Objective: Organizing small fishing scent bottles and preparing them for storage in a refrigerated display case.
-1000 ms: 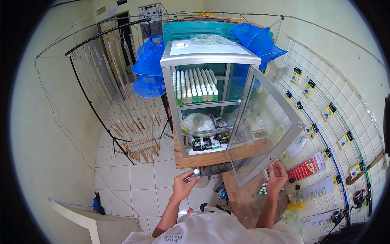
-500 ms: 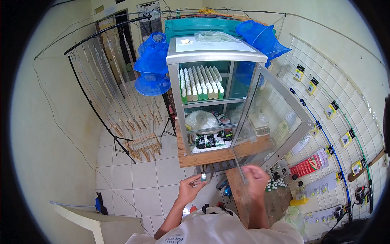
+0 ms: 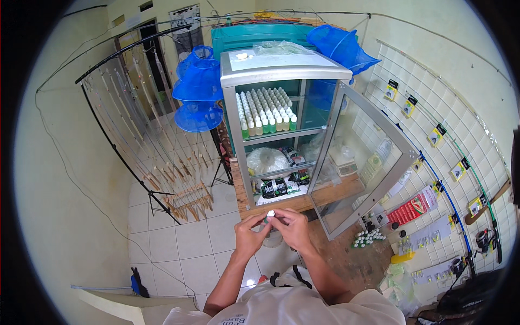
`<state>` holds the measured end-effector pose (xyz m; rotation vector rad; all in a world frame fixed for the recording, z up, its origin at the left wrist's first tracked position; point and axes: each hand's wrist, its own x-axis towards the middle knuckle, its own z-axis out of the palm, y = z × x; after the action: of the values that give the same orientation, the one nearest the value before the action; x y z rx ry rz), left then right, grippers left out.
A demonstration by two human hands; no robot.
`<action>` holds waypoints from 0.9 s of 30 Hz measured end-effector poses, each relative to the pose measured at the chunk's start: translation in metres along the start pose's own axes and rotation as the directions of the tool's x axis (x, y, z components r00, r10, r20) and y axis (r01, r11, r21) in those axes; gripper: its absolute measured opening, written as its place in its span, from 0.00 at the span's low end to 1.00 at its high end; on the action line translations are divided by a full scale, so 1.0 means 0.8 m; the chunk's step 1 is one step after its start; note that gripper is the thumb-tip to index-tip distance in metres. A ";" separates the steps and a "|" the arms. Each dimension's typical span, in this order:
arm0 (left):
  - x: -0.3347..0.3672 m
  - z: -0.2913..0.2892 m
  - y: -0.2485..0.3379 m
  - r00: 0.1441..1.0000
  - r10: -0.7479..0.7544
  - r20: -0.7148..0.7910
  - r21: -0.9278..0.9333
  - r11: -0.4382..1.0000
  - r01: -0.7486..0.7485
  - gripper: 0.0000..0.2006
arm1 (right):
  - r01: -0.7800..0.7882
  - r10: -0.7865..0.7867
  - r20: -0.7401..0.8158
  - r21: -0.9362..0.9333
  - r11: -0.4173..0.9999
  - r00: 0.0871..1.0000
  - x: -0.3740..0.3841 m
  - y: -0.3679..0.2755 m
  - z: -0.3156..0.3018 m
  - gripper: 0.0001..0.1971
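Note:
A small bottle [image 3: 270,214] with a white cap and a greenish body is held up in front of the cabinet's lower edge. My left hand [image 3: 249,234] is closed around its body, which the fingers mostly hide. My right hand [image 3: 294,229] meets it from the other side, thumb and fingers pinched at the cap. Just beyond stands a metal-framed glass cabinet [image 3: 229,116]. Rows of similar white-capped bottles [image 3: 268,111], some green and some pale, fill its upper shelf.
The cabinet's glass door [image 3: 374,157] hangs open to the right. More small bottles [image 3: 368,238] stand on a wooden surface [image 3: 346,271] at lower right. Blue nets [image 3: 199,116] hang at left beside a black rack [image 3: 116,146]. A wall grid [image 3: 428,124] carries small packets and fishing rods.
My right hand has come left from near the door and joined my left hand at the bottle. The bottle is slightly higher. The view has shifted a little.

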<state>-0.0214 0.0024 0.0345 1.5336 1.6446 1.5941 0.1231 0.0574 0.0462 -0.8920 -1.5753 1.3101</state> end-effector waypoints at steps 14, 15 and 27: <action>0.119 -0.018 -0.008 0.990 0.034 -0.134 0.041 0.999 -0.029 0.34 | 0.380 -0.412 -0.420 -0.161 0.911 0.809 0.215 -0.088 -0.100 0.12; 0.127 -0.016 -0.010 0.991 0.038 -0.130 0.043 0.999 -0.032 0.34 | 0.409 -0.486 -0.429 -0.264 0.873 0.761 0.236 -0.090 -0.103 0.12; 0.154 -0.016 -0.024 0.978 0.028 -0.208 0.082 0.997 -0.011 0.36 | 0.165 -0.323 -0.333 -0.424 0.890 0.886 0.370 -0.070 -0.113 0.15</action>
<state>-0.0809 0.1070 0.0700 1.4666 1.8294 1.7721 0.1021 0.3503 0.1593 -1.0736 -1.5766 0.5904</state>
